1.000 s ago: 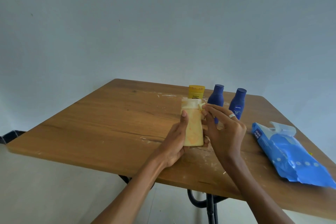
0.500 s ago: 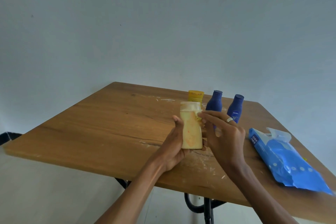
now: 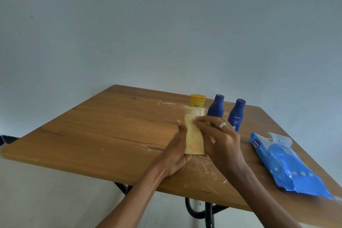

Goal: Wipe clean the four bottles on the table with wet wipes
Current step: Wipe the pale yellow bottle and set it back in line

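A tall pale yellow plastic bottle (image 3: 194, 135) wrapped in a thin white wet wipe (image 3: 192, 114) is held upright by the left hand (image 3: 177, 151) and rubbed by the right hand's (image 3: 220, 140) curled fingers (image 3: 201, 119).

Pale yellow bottle (image 3: 194, 135) upright, wrapped in wet wipe (image 3: 193, 114). Behind: yellow bottle (image 3: 197, 100), two blue bottles (image 3: 216, 106) (image 3: 237, 114) upright. Blue wipes pack (image 3: 285, 164) flat, right.
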Motion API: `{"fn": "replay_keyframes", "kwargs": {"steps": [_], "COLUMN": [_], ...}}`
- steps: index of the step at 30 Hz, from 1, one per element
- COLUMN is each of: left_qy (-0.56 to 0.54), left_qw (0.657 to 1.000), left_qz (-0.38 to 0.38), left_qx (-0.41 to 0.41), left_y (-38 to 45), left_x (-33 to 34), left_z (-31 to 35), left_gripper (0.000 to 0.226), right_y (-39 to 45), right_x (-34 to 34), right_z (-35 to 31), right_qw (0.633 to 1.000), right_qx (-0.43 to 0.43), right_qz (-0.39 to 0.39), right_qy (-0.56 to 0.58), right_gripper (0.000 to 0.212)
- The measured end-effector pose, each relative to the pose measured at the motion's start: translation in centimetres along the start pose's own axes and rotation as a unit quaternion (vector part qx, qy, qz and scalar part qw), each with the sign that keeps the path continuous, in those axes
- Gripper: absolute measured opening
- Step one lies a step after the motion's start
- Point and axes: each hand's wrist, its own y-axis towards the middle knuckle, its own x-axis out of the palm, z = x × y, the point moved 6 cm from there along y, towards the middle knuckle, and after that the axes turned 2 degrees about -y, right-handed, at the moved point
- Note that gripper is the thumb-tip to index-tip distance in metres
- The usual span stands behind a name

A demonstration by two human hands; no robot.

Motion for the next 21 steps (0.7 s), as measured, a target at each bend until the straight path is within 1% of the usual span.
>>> {"fn": "replay_keyframes", "kwargs": {"steps": [3, 4, 5, 7, 9, 11, 13, 15, 18, 20, 21], "left_qy": [0.019, 0.02, 0.017, 0.008, 0.021, 0.033, 0.032, 0.024, 0.019, 0.013, 0.011], "left_qw": [1.0, 1.0, 1.0, 1.0, 1.0, 0.999, 0.999, 1.0, 1.0, 1.0, 1.0], "left_qz": [-0.019, -0.02, -0.013, 0.002, 0.0, 0.002, -0.002, 0.0, -0.002, -0.003, -0.006], "left_qx": [0.0, 0.001, 0.004, 0.013, 0.023, 0.031, 0.031, 0.02, 0.004, -0.002, -0.003], "left_y": [0.1, 0.3, 0.3, 0.2, 0.1, -0.2, -0.2, -0.1, 0.1, 0.2, 0.3], "left_x": [0.2, 0.1, 0.0, -0.3, -0.2, 0.0, 0.3, 0.3, 0.2, 0.2, 0.1], "left_z": [-0.3, -0.3, -0.2, 0.0, 0.1, 0.3, 0.3, 0.2, 0.0, -0.2, -0.3], "left_gripper": [0.075, 0.076, 0.074, 0.07, 0.066, 0.061, 0.056, 0.062, 0.067, 0.067, 0.067], "right_y": [1.4, 1.7, 1.7, 1.3, 0.8, 0.3, 0.6, 1.2, 1.7, 1.5, 1.4], "right_x": [-0.7, -0.5, -0.2, 0.6, 1.0, 1.2, 0.9, 0.4, -0.3, -0.2, -0.1], "right_z": [1.8, 2.0, 1.9, 0.7, -0.8, -1.9, -1.6, -0.4, 1.7, 2.6, 2.8], "right_qw": [0.988, 0.983, 0.981, 0.988, 0.997, 0.999, 0.999, 0.999, 0.988, 0.967, 0.959], "right_qx": [0.13, 0.157, 0.167, 0.136, 0.061, -0.003, -0.011, 0.024, 0.136, 0.223, 0.247], "right_qz": [0.069, 0.075, 0.069, 0.039, -0.003, -0.043, -0.046, -0.01, 0.056, 0.067, 0.065], "right_qy": [0.048, 0.062, 0.068, 0.06, 0.04, 0.012, 0.009, 0.02, 0.053, 0.103, 0.12], "right_gripper": [0.022, 0.022, 0.023, 0.025, 0.028, 0.035, 0.038, 0.033, 0.023, 0.021, 0.021]}}
